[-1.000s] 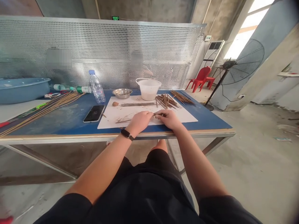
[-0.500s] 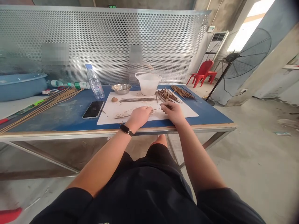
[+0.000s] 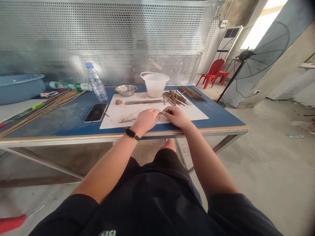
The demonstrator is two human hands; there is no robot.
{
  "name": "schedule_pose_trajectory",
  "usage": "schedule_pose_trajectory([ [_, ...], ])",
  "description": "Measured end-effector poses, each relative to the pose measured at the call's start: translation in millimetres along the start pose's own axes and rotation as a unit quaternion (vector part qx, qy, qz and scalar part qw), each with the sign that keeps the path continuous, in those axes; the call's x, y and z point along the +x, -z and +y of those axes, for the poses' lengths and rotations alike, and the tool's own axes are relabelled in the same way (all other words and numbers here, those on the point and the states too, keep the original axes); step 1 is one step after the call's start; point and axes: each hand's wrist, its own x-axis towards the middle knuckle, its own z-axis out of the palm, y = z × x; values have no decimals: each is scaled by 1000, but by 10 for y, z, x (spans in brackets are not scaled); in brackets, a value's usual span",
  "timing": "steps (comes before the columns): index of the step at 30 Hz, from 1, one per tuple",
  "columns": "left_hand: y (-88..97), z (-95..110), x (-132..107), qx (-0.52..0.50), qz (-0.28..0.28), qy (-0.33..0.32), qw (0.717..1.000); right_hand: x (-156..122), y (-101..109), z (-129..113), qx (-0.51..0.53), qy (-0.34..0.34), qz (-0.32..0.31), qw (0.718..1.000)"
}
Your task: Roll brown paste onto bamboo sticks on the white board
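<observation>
My left hand (image 3: pixel 145 120) and my right hand (image 3: pixel 176 117) rest on a white cutting board (image 3: pixel 115 115), their fingertips meeting on a thin brown stick (image 3: pixel 161 113), most of which is hidden by my fingers. A short stick (image 3: pixel 128 120) lies just left of my left hand. Farther up the board are a loose pile of sticks (image 3: pixel 175 98), a neat row of sticks (image 3: pixel 144 102) and a small brown ball (image 3: pixel 118 102). A bundle of sticks (image 3: pixel 192 93) lies past the board's far right corner.
The blue table (image 3: pixel 61 126) holds a black phone (image 3: pixel 95 112), a steel bowl (image 3: pixel 126 90), a white plastic pail (image 3: pixel 155 84), a water bottle (image 3: pixel 96 82) and long sticks (image 3: pixel 41 111). A blue basin (image 3: pixel 19 88) stands left. Two people sit behind a perforated metal screen (image 3: pixel 110 32).
My hands have come closer together, with the fingertips now meeting on the thin stick. The whole scene sits higher in the picture because the camera has tipped down.
</observation>
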Motion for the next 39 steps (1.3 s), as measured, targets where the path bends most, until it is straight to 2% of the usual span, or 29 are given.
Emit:
schedule_pose_trajectory([
  [6, 18, 15, 7, -8, 0, -8, 1000, 20, -23, 3, 22, 3, -25, 999],
  [13, 10, 19, 14, -1, -2, 1, 1000, -5, -5, 4, 5, -24, 6, 1000],
  [15, 6, 14, 13, -6, 2, 3, 1000, -6, -4, 16, 12, -36, 27, 999],
  [20, 0, -6, 10, -21, 8, 16, 1000, 47, 16, 149, 71, -113, 169, 977],
  [22, 10, -14, 9, -24, -2, 19, 1000, 87, 36, 207, 67, -128, 195, 970],
  [26, 51, -50, 26, -16, -26, 23, 999, 188, 69, 225, 22, -147, 154, 977],
  [30, 127, -170, 110, -7, -39, 7, 999, 369, 75, 108, -24, -152, 53, 987],
  [34, 244, -365, 226, 13, -47, -1, 999, 635, 86, -22, -16, -151, -44, 987],
  [39, 300, -607, 325, 16, -60, 10, 998, 880, 88, -87, -16, -128, -68, 989],
])
